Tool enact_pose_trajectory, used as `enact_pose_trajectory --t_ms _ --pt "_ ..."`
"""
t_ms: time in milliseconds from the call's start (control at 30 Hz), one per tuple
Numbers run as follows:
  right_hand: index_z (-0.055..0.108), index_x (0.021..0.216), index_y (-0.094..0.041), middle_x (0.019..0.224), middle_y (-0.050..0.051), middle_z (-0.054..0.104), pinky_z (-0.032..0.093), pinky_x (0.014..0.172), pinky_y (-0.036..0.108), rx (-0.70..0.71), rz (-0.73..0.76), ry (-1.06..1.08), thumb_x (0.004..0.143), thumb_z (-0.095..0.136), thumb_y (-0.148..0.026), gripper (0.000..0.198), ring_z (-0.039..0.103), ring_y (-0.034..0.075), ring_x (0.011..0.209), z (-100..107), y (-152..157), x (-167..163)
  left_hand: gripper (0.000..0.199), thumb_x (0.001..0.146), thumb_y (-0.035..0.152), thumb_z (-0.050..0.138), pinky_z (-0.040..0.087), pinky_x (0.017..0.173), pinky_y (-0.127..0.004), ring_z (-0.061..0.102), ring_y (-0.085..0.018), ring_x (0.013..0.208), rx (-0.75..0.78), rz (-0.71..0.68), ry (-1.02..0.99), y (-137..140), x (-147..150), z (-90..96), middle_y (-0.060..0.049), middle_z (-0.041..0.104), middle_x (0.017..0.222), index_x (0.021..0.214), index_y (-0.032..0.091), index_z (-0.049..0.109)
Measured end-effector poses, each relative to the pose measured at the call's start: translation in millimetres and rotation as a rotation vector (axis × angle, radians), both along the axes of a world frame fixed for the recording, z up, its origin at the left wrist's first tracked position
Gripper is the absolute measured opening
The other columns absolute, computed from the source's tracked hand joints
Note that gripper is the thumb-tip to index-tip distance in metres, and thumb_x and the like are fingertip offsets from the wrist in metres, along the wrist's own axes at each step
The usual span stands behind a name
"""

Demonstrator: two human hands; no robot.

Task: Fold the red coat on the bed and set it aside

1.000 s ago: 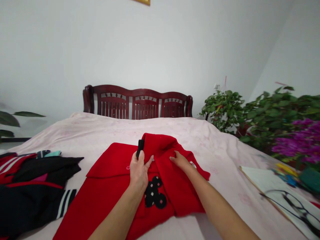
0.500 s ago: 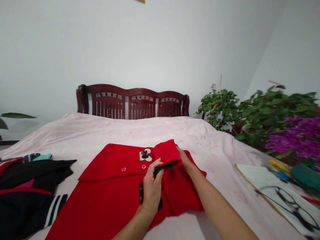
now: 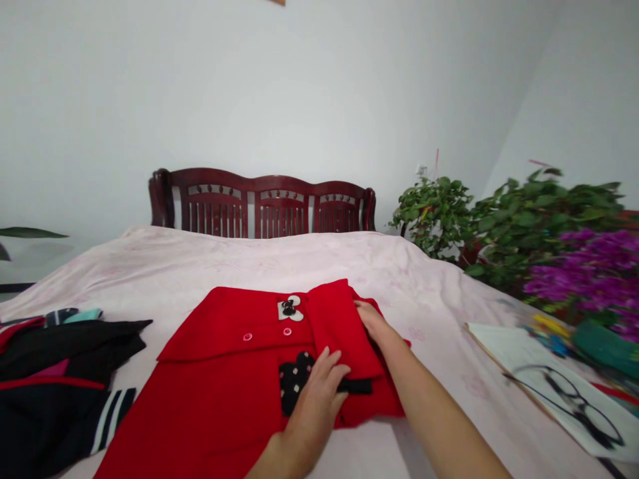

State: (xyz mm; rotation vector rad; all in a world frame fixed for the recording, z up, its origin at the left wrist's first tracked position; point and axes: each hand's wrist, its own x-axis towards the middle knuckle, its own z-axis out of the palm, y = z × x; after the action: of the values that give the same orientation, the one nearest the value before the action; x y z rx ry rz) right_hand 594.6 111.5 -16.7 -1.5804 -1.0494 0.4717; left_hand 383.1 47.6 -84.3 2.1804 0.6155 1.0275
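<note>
A red coat (image 3: 224, 392) with pink buttons, a white-and-black bow patch and a black dotted patch lies spread on the bed. One sleeve (image 3: 334, 319) is folded over its front, the black-trimmed cuff pointing toward me. Beside that cuff, my left hand (image 3: 319, 399) rests on the coat with fingers apart, touching the sleeve. My right hand (image 3: 374, 322) grips the sleeve's outer edge higher up; its fingertips are partly hidden by the red cloth.
Dark clothes (image 3: 60, 379) with striped trim lie to the left. On the right are eyeglasses (image 3: 574, 399) on a pale pad (image 3: 509, 346), beside leafy plants (image 3: 544, 213) and purple flowers (image 3: 589, 273). A pale floral sheet (image 3: 239, 259) covers the bed before a dark wooden headboard (image 3: 264, 183).
The sleeve's cuff end has come down flat onto the coat. My left hand has let go of the cuff and moved slightly right and nearer. My right hand stays at the sleeve's edge.
</note>
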Motion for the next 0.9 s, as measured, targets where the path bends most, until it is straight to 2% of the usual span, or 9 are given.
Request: enact_pose_trajectory --t_ms 100,167,233,300,367,433,567,700,900 --pt "0.064 0.120 -0.018 0.122 0.010 0.065 0.050 0.096 0.046 -0.094 0.027 -0.098 0.094 0.054 -0.030 0.030 0.061 0.027 0.112 15 -3 -1 0.052 0.083 0.005 0.057 0.038 0.114 -0.053 0.034 -0.030 0.144 0.101 0.017 0.154 -6 3 -2.7 -0.011 0.047 0.150 0.130 0.025 0.059" --pt "0.065 0.123 -0.020 0.129 0.011 0.064 0.039 0.108 0.046 -0.098 0.020 -0.181 0.090 0.053 -0.025 0.036 0.054 0.028 0.124 25 -6 -9 0.052 0.084 0.005 0.055 0.040 0.113 -0.051 0.032 -0.031 0.145 0.169 0.038 0.222 -7 7 0.0 -0.013 0.043 0.153 0.133 0.023 0.058" --pt "0.059 0.133 -0.020 0.143 0.010 0.054 0.026 0.117 0.043 -0.058 0.033 -0.391 0.088 0.053 -0.026 0.046 0.042 0.027 0.137 30 -9 -23 0.054 0.084 0.005 0.055 0.041 0.112 -0.050 0.031 -0.031 0.145 0.237 0.053 0.280 -8 11 1.0 -0.013 0.041 0.154 0.135 0.023 0.057" --pt "0.051 0.142 -0.019 0.152 0.010 0.044 0.019 0.120 0.043 -0.076 0.083 -0.686 0.091 0.050 -0.032 0.052 0.031 0.026 0.144 22 -14 -35 0.058 0.083 0.008 0.059 0.041 0.111 -0.052 0.032 -0.033 0.144 0.285 0.066 0.344 -10 12 -0.8 -0.014 0.041 0.154 0.138 0.023 0.054" --pt "0.048 0.145 -0.018 0.154 0.011 0.041 0.015 0.120 0.047 -0.227 0.139 -0.916 0.094 0.046 -0.037 0.054 0.027 0.027 0.146 3 -19 -41 0.063 0.082 0.012 0.064 0.042 0.110 -0.053 0.034 -0.034 0.143 0.321 0.062 0.413 -13 8 -4.1 -0.014 0.040 0.154 0.142 0.024 0.049" --pt "0.046 0.146 -0.017 0.154 0.012 0.041 0.013 0.120 0.051 -0.397 0.163 -0.989 0.096 0.043 -0.038 0.054 0.027 0.028 0.147 -20 -23 -39 0.069 0.081 0.014 0.067 0.042 0.110 -0.053 0.034 -0.034 0.143 0.368 0.038 0.483 -16 -4 -7.6 -0.013 0.037 0.156 0.145 0.026 0.045" --pt "0.038 0.150 -0.018 0.157 0.009 0.034 0.012 0.120 0.051 -0.463 0.163 -1.046 0.099 0.033 -0.039 0.055 0.024 0.024 0.148 -48 -26 -29 0.073 0.084 0.014 0.064 0.042 0.111 -0.047 0.041 -0.030 0.140 0.465 -0.035 0.585 -25 -44 -12.6 -0.011 0.033 0.158 0.149 0.030 0.036" --pt "0.037 0.151 -0.016 0.158 0.010 0.033 0.014 0.120 0.051 -0.516 0.189 -1.095 0.100 0.030 -0.038 0.056 0.022 0.024 0.148 -43 -30 -28 0.070 0.087 0.018 0.060 0.039 0.114 -0.046 0.044 -0.027 0.138 0.501 -0.055 0.666 -32 -100 -14.6 -0.007 0.043 0.153 0.151 0.031 0.033" --pt "0.043 0.148 -0.017 0.155 0.009 0.039 0.029 0.117 0.048 -0.510 0.273 -1.066 0.099 0.028 -0.039 0.055 0.031 0.025 0.145 -43 -59 -21 0.074 0.087 0.018 0.058 0.040 0.113 -0.038 0.042 -0.022 0.140 0.563 0.068 0.768 -34 -191 -18.4 -0.001 0.038 0.157 0.153 0.032 0.029"
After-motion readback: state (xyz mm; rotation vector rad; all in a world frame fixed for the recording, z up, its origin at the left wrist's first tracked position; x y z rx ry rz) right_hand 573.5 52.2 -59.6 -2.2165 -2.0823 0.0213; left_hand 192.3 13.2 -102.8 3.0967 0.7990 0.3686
